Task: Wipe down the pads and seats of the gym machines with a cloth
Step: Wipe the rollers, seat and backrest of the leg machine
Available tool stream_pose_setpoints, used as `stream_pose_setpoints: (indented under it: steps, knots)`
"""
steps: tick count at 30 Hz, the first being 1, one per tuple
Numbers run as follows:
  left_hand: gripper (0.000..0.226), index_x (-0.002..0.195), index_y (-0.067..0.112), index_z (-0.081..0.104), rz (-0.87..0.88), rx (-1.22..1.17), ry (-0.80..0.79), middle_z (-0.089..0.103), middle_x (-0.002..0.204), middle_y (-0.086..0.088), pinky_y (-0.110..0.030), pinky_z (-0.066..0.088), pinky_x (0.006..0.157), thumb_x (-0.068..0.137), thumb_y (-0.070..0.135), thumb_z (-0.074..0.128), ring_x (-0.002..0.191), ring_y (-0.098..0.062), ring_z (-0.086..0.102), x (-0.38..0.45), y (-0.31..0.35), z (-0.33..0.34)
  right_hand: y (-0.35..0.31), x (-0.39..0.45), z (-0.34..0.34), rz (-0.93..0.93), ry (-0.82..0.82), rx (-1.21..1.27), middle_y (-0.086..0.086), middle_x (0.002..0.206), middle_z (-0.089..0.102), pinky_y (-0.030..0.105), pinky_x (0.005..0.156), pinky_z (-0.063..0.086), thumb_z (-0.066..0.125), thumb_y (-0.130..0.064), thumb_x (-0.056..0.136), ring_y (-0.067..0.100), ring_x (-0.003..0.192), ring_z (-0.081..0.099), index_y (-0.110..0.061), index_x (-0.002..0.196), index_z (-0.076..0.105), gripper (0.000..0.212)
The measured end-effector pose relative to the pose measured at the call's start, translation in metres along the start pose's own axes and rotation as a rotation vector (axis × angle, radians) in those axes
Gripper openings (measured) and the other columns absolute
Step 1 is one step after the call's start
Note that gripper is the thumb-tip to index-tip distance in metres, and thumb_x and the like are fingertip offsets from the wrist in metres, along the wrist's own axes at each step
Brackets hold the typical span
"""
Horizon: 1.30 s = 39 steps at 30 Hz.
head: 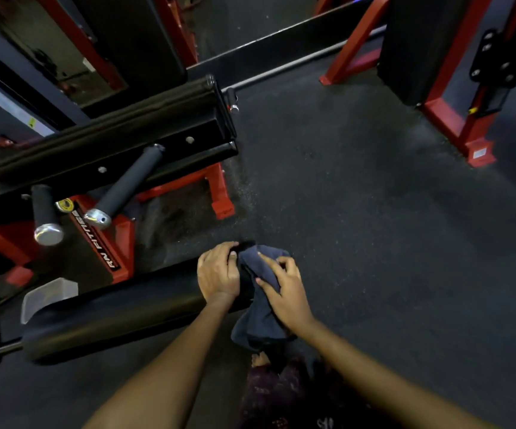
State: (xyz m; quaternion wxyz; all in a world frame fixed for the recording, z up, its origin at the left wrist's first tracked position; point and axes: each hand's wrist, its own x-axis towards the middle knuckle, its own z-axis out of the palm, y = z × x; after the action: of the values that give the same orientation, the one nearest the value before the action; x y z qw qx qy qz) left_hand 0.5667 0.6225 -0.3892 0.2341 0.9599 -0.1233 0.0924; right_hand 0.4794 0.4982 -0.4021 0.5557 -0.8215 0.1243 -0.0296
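A long black roller pad (120,317) lies across the lower left, its right end near the middle of the view. My left hand (218,272) wraps over that end of the pad. A dark blue cloth (261,305) is draped over the pad's end and hangs down below it. My right hand (287,284) presses and grips the cloth against the pad's end. A second long black pad (105,131) runs above it on the same red-and-black machine.
Two black handle grips with chrome caps (46,216) (123,187) stick out of the machine's red frame (117,239). Another red-framed machine with a black pad (414,48) stands at the upper right. Dark rubber floor (374,212) spreads between them. My bare foot (259,359) shows below the cloth.
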Motion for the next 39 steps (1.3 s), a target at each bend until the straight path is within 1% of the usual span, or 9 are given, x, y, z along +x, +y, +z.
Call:
stream_pose_setpoints:
  steps: [7,12,16,19,22,24,31,35,39]
  knots:
    - [0.051,0.106,0.011,0.07,-0.138,-0.084,-0.155,0.069,0.111,-0.007,-0.036,0.037,0.096,0.084,0.038,0.033,0.106,-0.027,0.06,0.007,0.019,-0.018,-0.031,0.087,-0.019,0.047,-0.122,-0.124,0.014,0.115,0.055,0.036,0.088,0.045,0.059,-0.025,0.09,0.031,0.11,0.051,-0.022,0.127,0.058,0.037]
    - [0.027,0.115,0.007,0.063,-0.661,-1.138,-0.307,0.061,0.124,-0.018,-0.041,0.041,0.105,0.097,0.022,0.048,0.12,-0.029,0.055,0.027,0.07,-0.033,-0.071,0.089,-0.032,0.143,-0.082,0.196,0.012,0.118,0.061,0.036,0.098,0.043,0.05,-0.05,0.09,0.023,0.113,0.055,-0.024,0.112,0.068,0.039]
    - [0.025,0.109,0.005,0.062,-0.696,-1.23,-0.263,0.07,0.096,-0.01,-0.024,0.054,0.069,0.086,0.013,0.067,0.086,-0.021,0.067,0.034,0.094,-0.042,-0.086,0.103,-0.079,0.106,-0.057,0.411,0.013,0.12,0.063,0.016,0.085,0.046,0.052,-0.018,0.096,0.015,0.104,0.058,-0.003,0.113,0.066,0.026]
    - [0.031,0.114,0.001,0.062,-0.682,-1.335,-0.331,0.069,0.106,-0.018,-0.033,0.054,0.082,0.083,0.006,0.066,0.101,-0.032,0.065,0.037,0.099,-0.045,-0.077,0.104,-0.117,0.166,0.089,0.313,0.011,0.132,0.053,0.027,0.092,0.045,0.07,-0.025,0.085,0.02,0.113,0.054,-0.009,0.127,0.056,0.047]
    - [0.027,0.111,0.002,0.065,-0.672,-1.443,-0.463,0.069,0.107,-0.018,-0.036,0.052,0.085,0.087,0.013,0.061,0.097,-0.03,0.067,0.047,0.108,-0.05,-0.064,0.1,-0.144,0.479,-0.246,0.497,0.006,0.123,0.062,0.034,0.091,0.05,0.072,-0.042,0.081,0.022,0.109,0.061,-0.008,0.128,0.056,0.06]
    - [0.029,0.11,0.002,0.066,-0.676,-1.436,-0.468,0.07,0.106,-0.018,-0.036,0.052,0.083,0.089,0.021,0.061,0.095,-0.03,0.067,0.056,0.122,-0.047,-0.064,0.092,-0.166,0.501,-0.36,0.558,0.009,0.115,0.069,0.037,0.094,0.05,0.069,-0.038,0.083,0.025,0.107,0.063,-0.008,0.117,0.065,0.046]
    - [0.029,0.124,0.004,0.054,-0.483,-1.203,-0.189,0.063,0.117,-0.012,-0.025,0.052,0.074,0.099,0.017,0.047,0.096,-0.02,0.062,0.106,0.186,-0.014,-0.075,0.132,-0.215,0.111,0.098,0.294,0.01,0.105,0.07,0.035,0.082,0.054,0.066,-0.013,0.087,0.023,0.095,0.066,-0.009,0.102,0.065,0.016]
    - [0.034,0.128,0.005,0.051,-0.428,-1.09,-0.072,0.059,0.126,-0.014,-0.043,0.045,0.1,0.098,0.022,0.049,0.113,-0.027,0.057,0.147,0.221,0.002,-0.084,0.162,-0.245,-0.02,0.246,-0.068,0.009,0.108,0.067,0.037,0.088,0.049,0.058,-0.028,0.093,0.027,0.104,0.061,-0.013,0.111,0.062,0.024]
    - [0.026,0.111,0.002,0.052,-0.321,-0.928,0.05,0.062,0.11,-0.015,-0.03,0.044,0.082,0.1,0.024,0.045,0.102,-0.026,0.058,0.18,0.241,0.015,-0.089,0.196,-0.264,-0.038,0.281,-0.349,0.02,0.114,0.063,0.04,0.083,0.044,0.046,-0.038,0.097,0.039,0.107,0.057,-0.011,0.118,0.051,0.034]
